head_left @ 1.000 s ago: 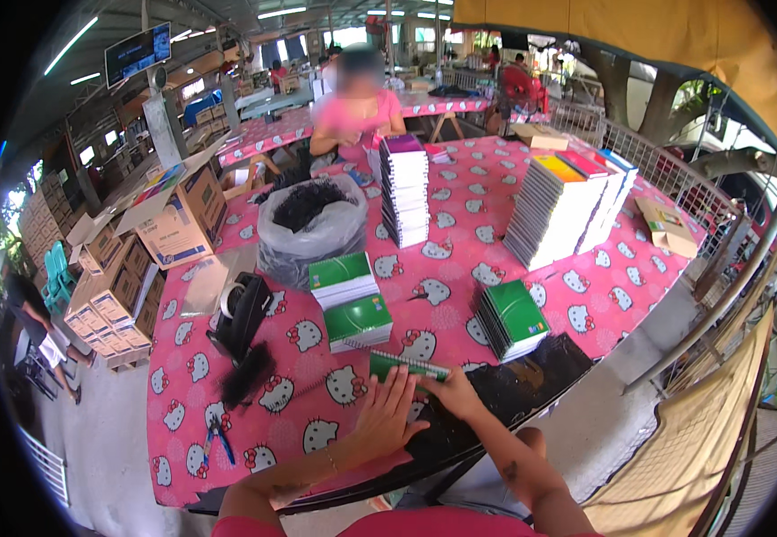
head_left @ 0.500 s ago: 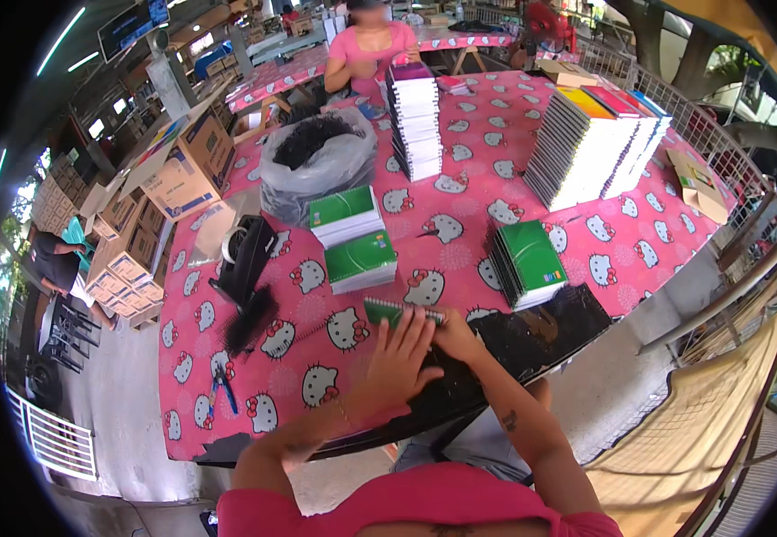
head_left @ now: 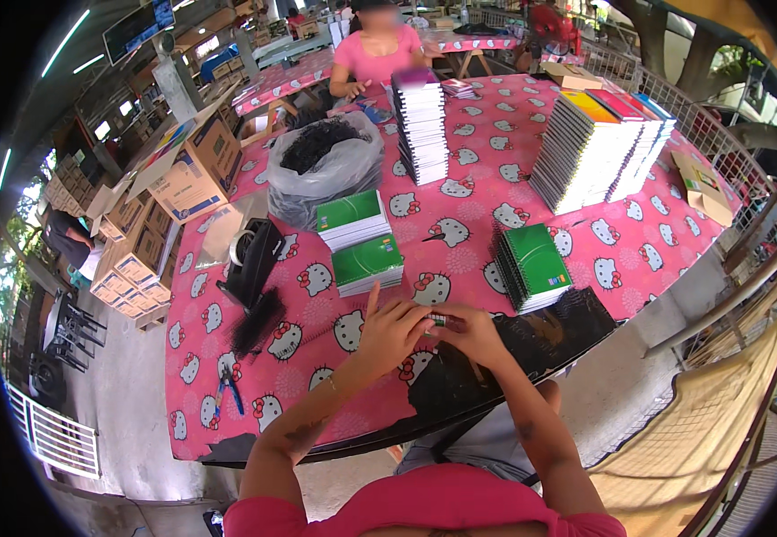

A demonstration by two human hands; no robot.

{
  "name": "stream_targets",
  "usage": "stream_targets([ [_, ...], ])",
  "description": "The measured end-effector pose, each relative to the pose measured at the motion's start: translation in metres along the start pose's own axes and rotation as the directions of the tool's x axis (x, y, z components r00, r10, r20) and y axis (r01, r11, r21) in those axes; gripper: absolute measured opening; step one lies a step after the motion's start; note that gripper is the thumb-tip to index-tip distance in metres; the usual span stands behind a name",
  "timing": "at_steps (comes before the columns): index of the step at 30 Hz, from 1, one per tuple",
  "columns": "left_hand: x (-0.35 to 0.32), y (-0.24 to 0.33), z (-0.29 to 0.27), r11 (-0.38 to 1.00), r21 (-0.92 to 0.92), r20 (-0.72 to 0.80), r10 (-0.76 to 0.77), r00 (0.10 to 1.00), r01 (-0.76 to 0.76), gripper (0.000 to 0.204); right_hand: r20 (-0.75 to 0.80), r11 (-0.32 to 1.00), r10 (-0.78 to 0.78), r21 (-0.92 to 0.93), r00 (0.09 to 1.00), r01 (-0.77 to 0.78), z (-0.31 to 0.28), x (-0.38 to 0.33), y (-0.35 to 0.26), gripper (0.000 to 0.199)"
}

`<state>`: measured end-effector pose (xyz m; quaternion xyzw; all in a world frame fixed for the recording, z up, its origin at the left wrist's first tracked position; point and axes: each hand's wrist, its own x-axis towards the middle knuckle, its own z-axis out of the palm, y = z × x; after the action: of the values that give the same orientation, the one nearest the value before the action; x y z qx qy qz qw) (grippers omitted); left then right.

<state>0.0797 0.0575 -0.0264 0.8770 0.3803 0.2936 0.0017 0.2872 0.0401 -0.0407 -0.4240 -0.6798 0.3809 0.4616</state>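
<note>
My left hand (head_left: pixel 390 333) and my right hand (head_left: pixel 471 333) meet over a green notebook (head_left: pixel 438 319) at the near edge of the pink patterned table (head_left: pixel 460 192). Both hands grip it, and most of it is hidden under my fingers. Just beyond my hands lie two low piles of green notebooks (head_left: pixel 360 238). A fanned pile of green spiral notebooks (head_left: pixel 531 266) sits to the right of my right hand. A black sheet (head_left: pixel 513 345) covers the table edge under my right wrist.
A tape dispenser (head_left: pixel 251 258) and a black bundle (head_left: pixel 254 324) lie left, with blue pliers (head_left: pixel 226 390) nearer. A plastic bag of black coils (head_left: pixel 321 166), tall notebook stacks (head_left: pixel 422 123) (head_left: pixel 596 148), cardboard boxes (head_left: pixel 196 167) and a person in pink (head_left: pixel 379 55) are farther off.
The view has tilted downward. My hands have drawn closer together over the green notebook and cover more of it than before.
</note>
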Motion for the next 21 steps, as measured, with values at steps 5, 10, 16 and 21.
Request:
stream_targets([
  [5, 0.009, 0.008, -0.001, 1.000, -0.007, -0.093, 0.029, 0.995, -0.030, 0.020, -0.010, 0.983, 0.083, 0.167, 0.997, -0.080, -0.026, -0.007, 0.010, 0.021],
  [10, 0.002, 0.006, 0.002, 0.998, -0.050, -0.127, 0.033, 0.991, -0.040, 0.022, 0.182, 0.985, 0.147, 0.061, 0.972, -0.161, -0.034, 0.002, 0.014, 0.013],
  [16, -0.009, 0.004, -0.002, 0.996, -0.091, -0.084, 0.011, 0.996, -0.018, 0.022, 0.206, 0.993, -0.065, -0.087, 0.976, 0.085, -0.028, 0.011, -0.017, 0.009],
  [21, -0.008, 0.007, -0.001, 0.995, -0.094, -0.120, 0.002, 0.993, -0.013, 0.023, -0.051, 0.899, -0.166, -0.419, 0.985, 0.130, -0.001, 0.010, -0.012, 0.013],
])
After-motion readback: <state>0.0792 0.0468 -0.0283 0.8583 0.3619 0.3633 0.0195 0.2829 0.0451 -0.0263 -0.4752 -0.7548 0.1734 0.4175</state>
